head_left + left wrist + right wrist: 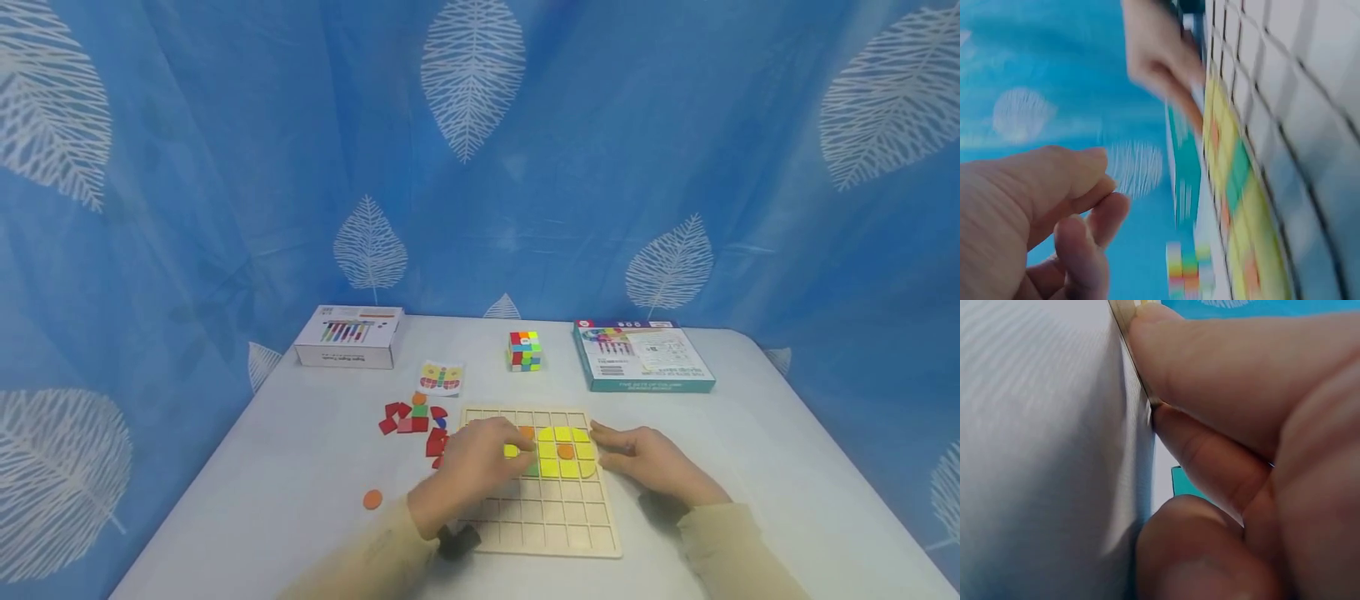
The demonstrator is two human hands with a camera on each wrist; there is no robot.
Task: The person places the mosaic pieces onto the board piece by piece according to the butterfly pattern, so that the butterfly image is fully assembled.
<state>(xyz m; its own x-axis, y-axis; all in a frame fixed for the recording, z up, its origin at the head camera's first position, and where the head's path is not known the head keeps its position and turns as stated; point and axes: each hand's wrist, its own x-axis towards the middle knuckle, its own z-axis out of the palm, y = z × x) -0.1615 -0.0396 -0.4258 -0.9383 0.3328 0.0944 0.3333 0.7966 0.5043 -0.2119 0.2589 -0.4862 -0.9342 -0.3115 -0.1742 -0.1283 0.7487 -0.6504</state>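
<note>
A pale wooden grid board (551, 512) lies on the table, with yellow, orange and green flat pieces in its upper cells. Over its left part is my left hand (480, 457), its fingers bent and covering some cells. In the left wrist view, nothing shows between those fingertips (1110, 194). My right hand (652, 462) holds the board's right edge. The right wrist view has the thumb (1160, 356) on the board's rim and another finger against its corner. A yellow patterned square (567, 467) with an orange disc (566, 451) sits near that hand.
Left of the board lie several loose red pieces (436, 442), a green square (420, 411) and an orange disc (372, 499). Behind them is a picture card (441, 378). A puzzle cube (525, 352), a white box (348, 337) and a flat teal-edged box (645, 357) stand farther back.
</note>
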